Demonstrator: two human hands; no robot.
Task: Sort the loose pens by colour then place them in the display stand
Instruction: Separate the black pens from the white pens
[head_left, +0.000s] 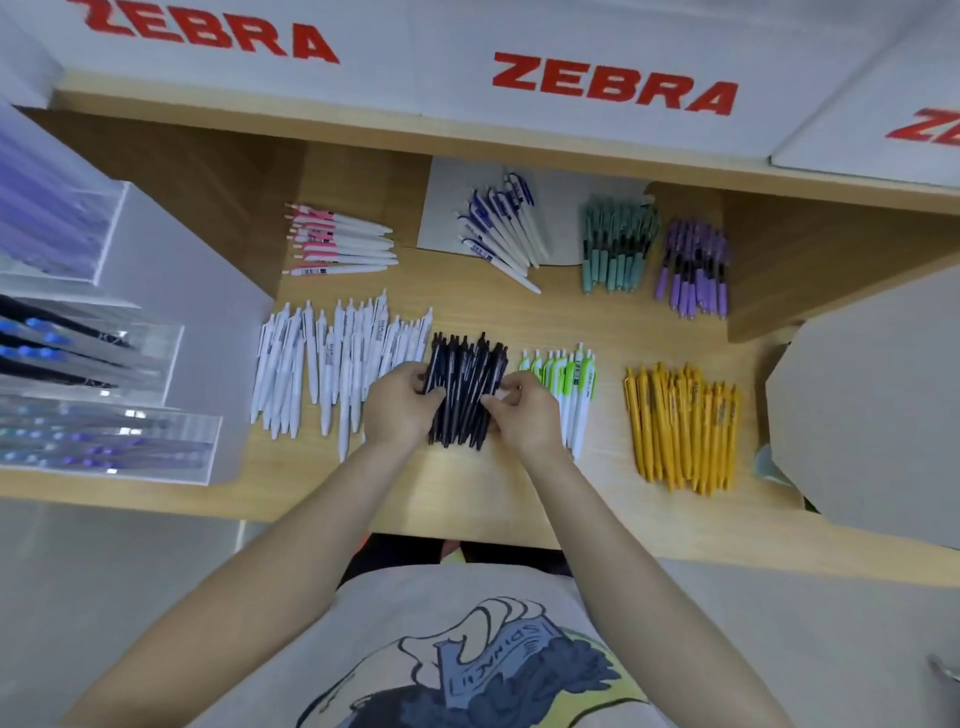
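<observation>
A bundle of black pens lies at the middle of the wooden shelf. My left hand grips its left side and my right hand grips its right side, fingers curled round the pens. Sorted piles surround it: white pens to the left, green-and-white pens to the right, yellow pens further right. At the back lie pink-and-white pens, blue-and-white pens, teal pens and purple pens. The clear acrylic display stand stands at the left with pens in its tiers.
A white panel printed ZEBRA runs along the back above the shelf. A grey cardboard sheet leans at the right edge. A grey card lies under the blue-and-white pens. Bare wood shows in front of the black bundle.
</observation>
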